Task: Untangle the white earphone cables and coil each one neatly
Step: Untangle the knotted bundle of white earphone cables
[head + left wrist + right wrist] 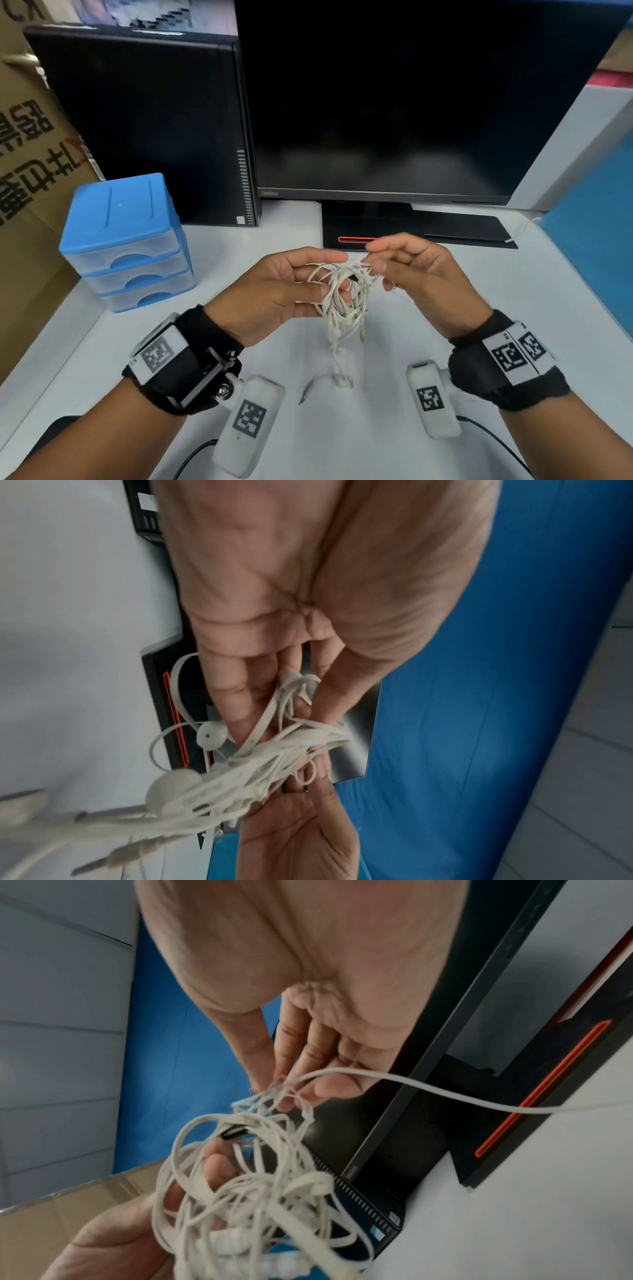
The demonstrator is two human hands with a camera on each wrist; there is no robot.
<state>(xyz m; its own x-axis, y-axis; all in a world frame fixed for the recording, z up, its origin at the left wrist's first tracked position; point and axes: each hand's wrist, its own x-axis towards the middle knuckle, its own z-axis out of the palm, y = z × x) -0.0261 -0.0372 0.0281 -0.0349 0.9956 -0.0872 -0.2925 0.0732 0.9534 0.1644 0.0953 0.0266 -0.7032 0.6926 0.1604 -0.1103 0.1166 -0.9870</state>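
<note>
A tangled bundle of white earphone cables (pixel 346 294) hangs in the air above the white desk, between both hands. My left hand (pixel 291 287) grips the bundle's left side, fingers curled through its loops (pixel 274 750). My right hand (pixel 387 263) pinches a knotted strand at the bundle's upper right (pixel 277 1093), thumb against fingertips. Loose ends with earbuds (pixel 342 378) dangle down to the desk, and a jack plug (pixel 303 399) lies there. An earbud (pixel 210 735) and plugs show blurred in the left wrist view.
A black monitor (pixel 394 102) on its stand (pixel 411 229) is straight ahead, with a black computer tower (pixel 144 120) to its left. A blue drawer unit (pixel 126 240) stands at the left beside a cardboard box (pixel 27 164). A blue panel (pixel 596 240) borders the right.
</note>
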